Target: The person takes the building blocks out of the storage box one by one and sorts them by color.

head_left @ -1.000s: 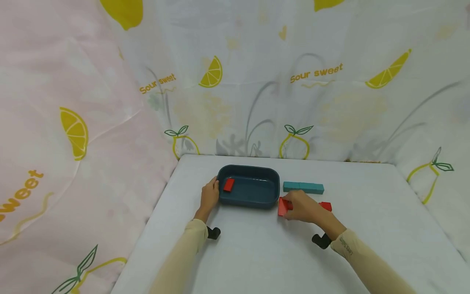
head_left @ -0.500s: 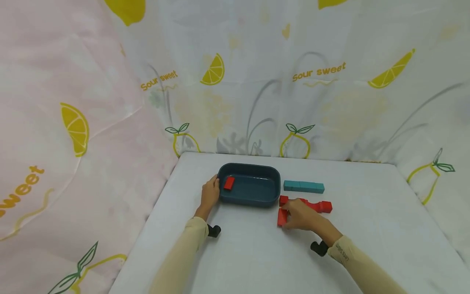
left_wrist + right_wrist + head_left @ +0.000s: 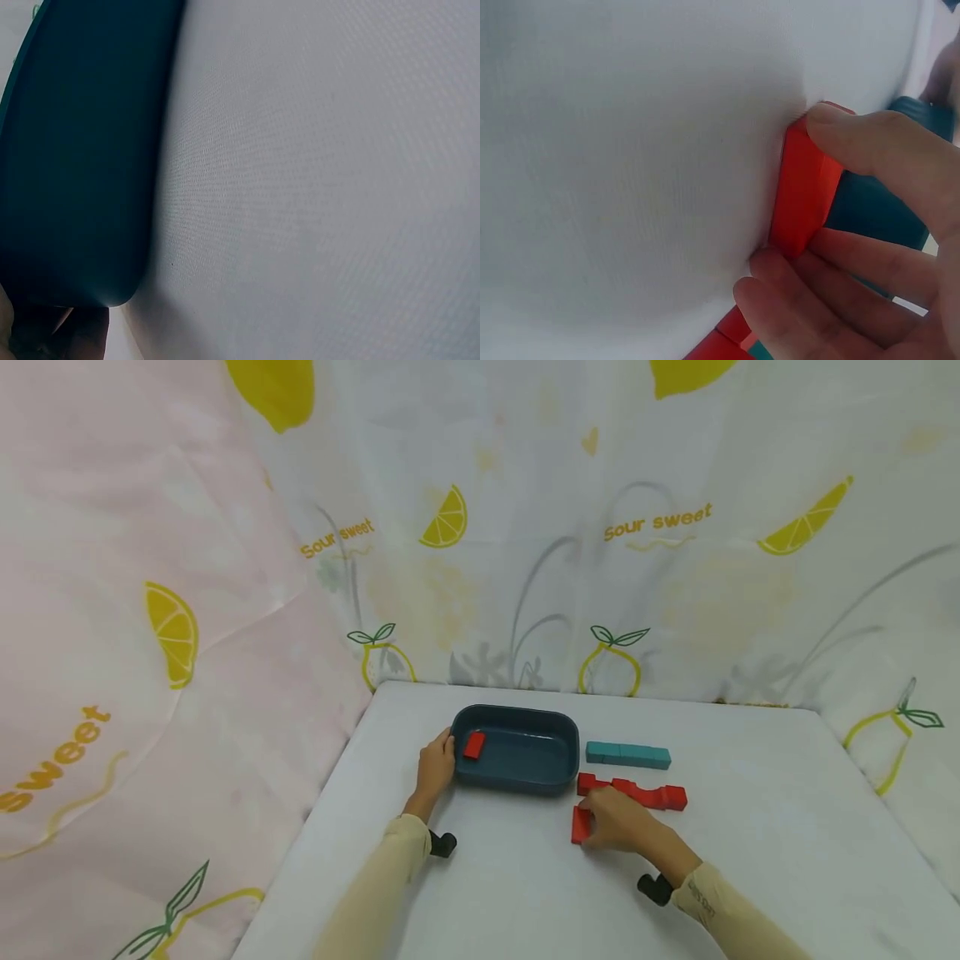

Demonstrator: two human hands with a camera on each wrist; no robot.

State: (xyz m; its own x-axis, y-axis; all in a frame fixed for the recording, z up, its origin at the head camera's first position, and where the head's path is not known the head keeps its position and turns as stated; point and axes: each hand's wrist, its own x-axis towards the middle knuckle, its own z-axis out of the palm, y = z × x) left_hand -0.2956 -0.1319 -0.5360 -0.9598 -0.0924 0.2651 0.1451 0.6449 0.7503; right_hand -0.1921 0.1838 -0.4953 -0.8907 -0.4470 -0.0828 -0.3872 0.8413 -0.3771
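My right hand (image 3: 618,820) pinches a flat red block (image 3: 581,825) just in front of the red row, with the thumb at one end and fingertips at the other. In the right wrist view the same red block (image 3: 802,187) stands against the white surface. At the left end of the dark teal tray (image 3: 517,783), my left hand (image 3: 435,768) holds its side by the rim. Inside the tray lies another red block (image 3: 474,745), near the left wall. The left wrist view shows the tray's outer wall (image 3: 82,150) and dark fingers (image 3: 86,334) at its lower corner.
Red blocks, some of them curved, form a row (image 3: 645,795) right of the tray, partly behind my right hand. Behind it is a straight row of teal blocks (image 3: 628,755). The white table (image 3: 510,877) ends at a lemon-print cloth (image 3: 510,568).
My right hand has drawn the red block toward me, away from the left end of the red row, uncovering that end. The left hand stays at the tray. The head view has shifted slightly.
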